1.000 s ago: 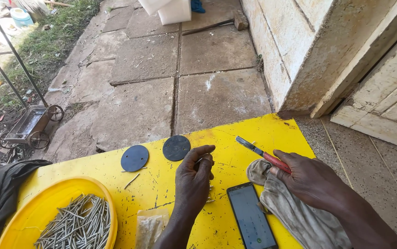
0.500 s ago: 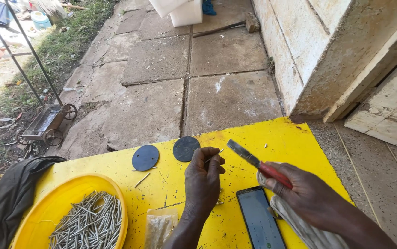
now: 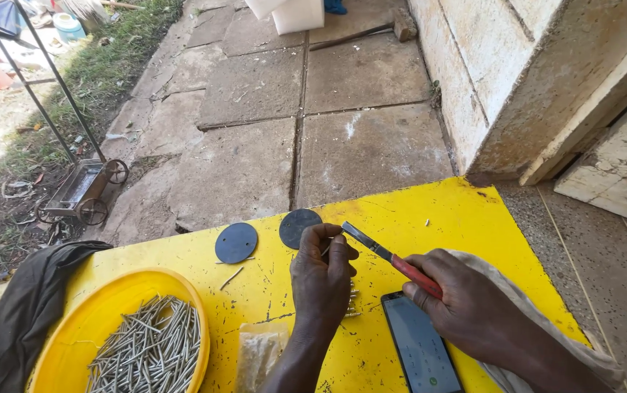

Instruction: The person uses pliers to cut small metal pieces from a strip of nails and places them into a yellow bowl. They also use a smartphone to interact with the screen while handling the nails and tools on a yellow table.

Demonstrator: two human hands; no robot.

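Knife [image 3: 390,256] with a red handle and a narrow steel blade, held in the right hand [image 3: 466,306] above the yellow worktop [image 3: 444,218]; the blade points up and left, its tip just beside the left hand [image 3: 321,280]. Worktop: a scratched yellow board on paving slabs [image 3: 292,131]. Dark cloth [image 3: 18,313] hangs over its left edge. Round yellow basin [image 3: 84,331] at lower left holds a heap of steel nails [image 3: 150,353]. Pale rag [image 3: 539,327] lies under the right forearm. Smartphone [image 3: 419,346], screen dark, lies flat between the two hands. Clear plastic bag [image 3: 259,353] lies just left of the left wrist. Two dark round discs [image 3: 235,242] rest near the far edge, just apart from each other. Right hand: fingers wrapped tight around the red handle. Left hand: fingers curled narrow, pinching a small thin object [image 3: 326,249] at their tips; its kind cannot be told. A few loose nails [image 3: 352,304] lie beside the left hand.
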